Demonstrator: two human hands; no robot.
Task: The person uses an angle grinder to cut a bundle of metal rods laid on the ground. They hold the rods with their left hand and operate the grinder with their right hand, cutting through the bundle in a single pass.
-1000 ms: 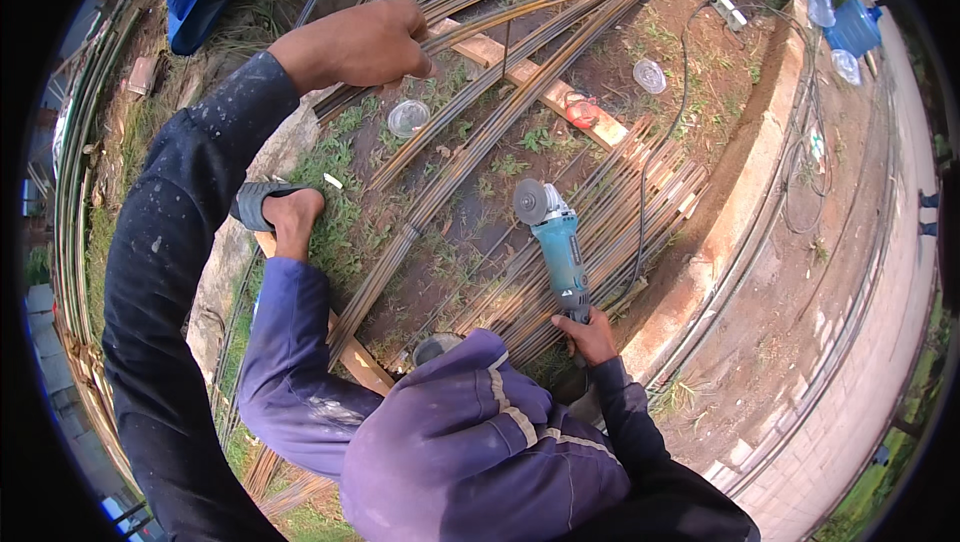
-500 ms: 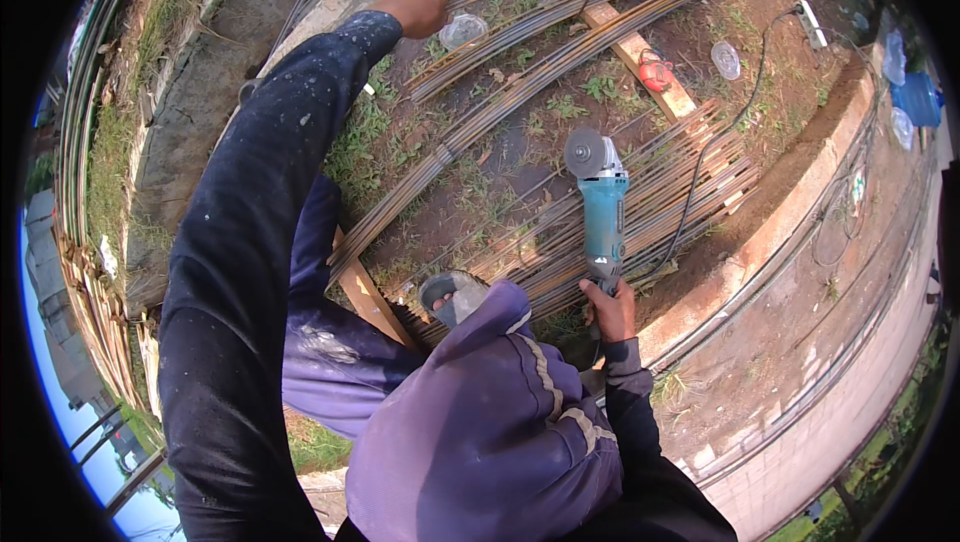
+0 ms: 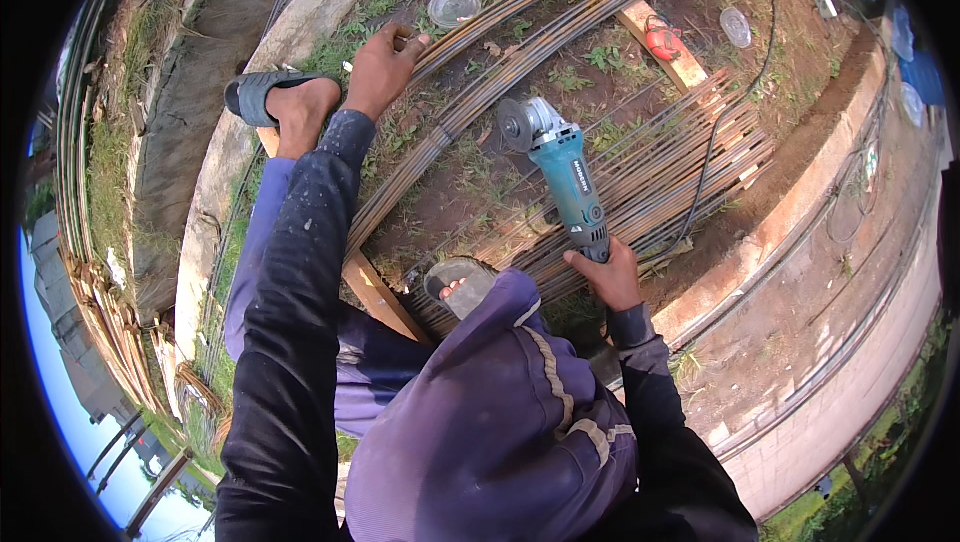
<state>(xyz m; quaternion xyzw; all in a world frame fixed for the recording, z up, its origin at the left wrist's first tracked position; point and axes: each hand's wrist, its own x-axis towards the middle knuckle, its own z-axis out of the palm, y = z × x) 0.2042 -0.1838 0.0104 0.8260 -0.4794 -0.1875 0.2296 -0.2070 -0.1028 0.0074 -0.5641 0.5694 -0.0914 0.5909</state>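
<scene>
a patch of grass and bare soil [image 3: 480,192] is crossed by a long bundle of thin metal bars [image 3: 447,132], which is laid across a plank [image 3: 637,17] near the top of the view. to the right of the bundle, a row of shorter bars [image 3: 660,167] is spread out. above that row a blue grinder [image 3: 573,182] is held, its disc [image 3: 516,126] pointed up and to the left, near the long bundle; whether it is spinning cannot be told. the grinder's rear end is gripped by the closed fingers of the right hand [image 3: 612,275] alone. the fingers of the left hand [image 3: 382,72] are loosely curled beside the bars — whether anything is touched or held cannot be told. a bare foot [image 3: 305,107] in a sandal is placed just beside that hand.

with one-handed support, the grinder could be kicked or twisted if the disc were caught on a bar, and the left hand or foot could be cut. the cord [image 3: 714,137], lying over the short bars, could be snagged.

compared with half a second ago, the disc has been swung left, toward the long bundle; the left hand has been drawn back nearer the foot, which is now uncovered.
</scene>
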